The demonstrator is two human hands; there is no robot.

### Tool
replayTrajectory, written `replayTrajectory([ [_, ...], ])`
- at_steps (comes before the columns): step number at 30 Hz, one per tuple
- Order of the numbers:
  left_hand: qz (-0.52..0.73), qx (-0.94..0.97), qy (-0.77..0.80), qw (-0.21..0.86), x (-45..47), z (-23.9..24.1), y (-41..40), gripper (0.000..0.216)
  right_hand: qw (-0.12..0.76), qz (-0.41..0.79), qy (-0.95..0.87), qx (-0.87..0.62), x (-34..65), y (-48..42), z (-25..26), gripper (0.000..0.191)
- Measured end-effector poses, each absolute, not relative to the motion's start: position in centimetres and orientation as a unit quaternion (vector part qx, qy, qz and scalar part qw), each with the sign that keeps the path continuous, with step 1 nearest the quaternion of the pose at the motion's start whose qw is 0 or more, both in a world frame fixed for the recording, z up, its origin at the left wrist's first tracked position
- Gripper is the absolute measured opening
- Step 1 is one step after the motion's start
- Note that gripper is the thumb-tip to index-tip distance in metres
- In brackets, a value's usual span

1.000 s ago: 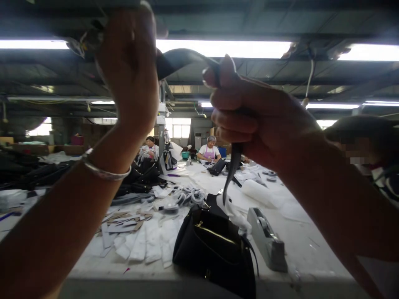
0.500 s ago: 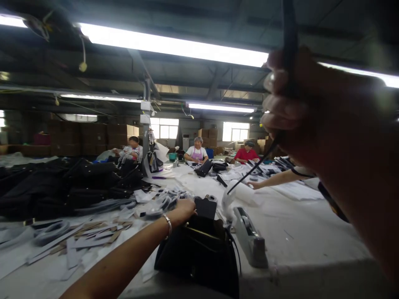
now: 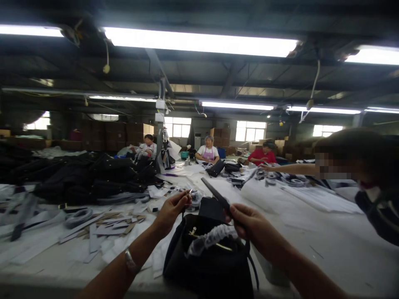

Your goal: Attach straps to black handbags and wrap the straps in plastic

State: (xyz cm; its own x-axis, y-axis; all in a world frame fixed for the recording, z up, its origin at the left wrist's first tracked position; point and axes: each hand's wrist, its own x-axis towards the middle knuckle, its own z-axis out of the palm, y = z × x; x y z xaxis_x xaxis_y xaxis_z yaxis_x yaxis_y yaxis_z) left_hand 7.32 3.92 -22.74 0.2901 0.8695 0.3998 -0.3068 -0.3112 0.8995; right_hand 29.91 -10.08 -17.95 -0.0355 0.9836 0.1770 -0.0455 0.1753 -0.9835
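A black handbag (image 3: 205,265) stands at the table's front edge, its top open on a gold-coloured zip. One handle (image 3: 212,238), wrapped in whitish plastic, arches over the opening. Above the bag's left rim, my left hand (image 3: 170,211) is closed in a pinch on a small shiny metal piece (image 3: 190,192); a thin dark strip hangs below the fingers. My right hand (image 3: 249,222) grips a black strap (image 3: 215,193) whose free end points up and left. Behind the opening rises the bag's black flap (image 3: 212,209).
Black bags (image 3: 93,178) are heaped at left, near card strips (image 3: 109,226) and grey rolled strips (image 3: 77,216). A grey tape dispenser (image 3: 276,272) is partly behind my right arm. A co-worker (image 3: 374,207) leans in at right, reaching across white sheeting (image 3: 318,199). Others sit across the table.
My right hand has come down from close to the camera to above the bag, holding the strap. My left hand has left the flap and pinches the metal piece. The wrapped handle now crosses the opening.
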Motion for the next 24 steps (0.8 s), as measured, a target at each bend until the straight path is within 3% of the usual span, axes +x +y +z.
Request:
replayTrajectory([
  [5, 0.579, 0.513, 0.205, 0.599, 7.4, -23.3, 1.8, 0.046, 0.505, 0.518, -0.540, -0.431, 27.6, -7.9, -22.6, 0.042],
  [14, 0.559, 0.394, 0.152, 0.714, 7.9, -22.8, 0.2, 0.038, 0.498, 0.494, -0.547, -0.458, 26.7, -7.7, -22.5, 0.043],
  [20, 0.499, 0.482, 0.154, 0.704, 8.4, -23.2, -0.5, 0.032, 0.517, 0.489, -0.555, -0.431, 25.0, -6.3, -21.3, 0.046],
  [24, 0.470, 0.604, 0.179, 0.618, 8.8, -22.2, -1.5, 0.032, 0.570, 0.372, -0.586, -0.440, 24.1, -5.5, -19.5, 0.048],
])
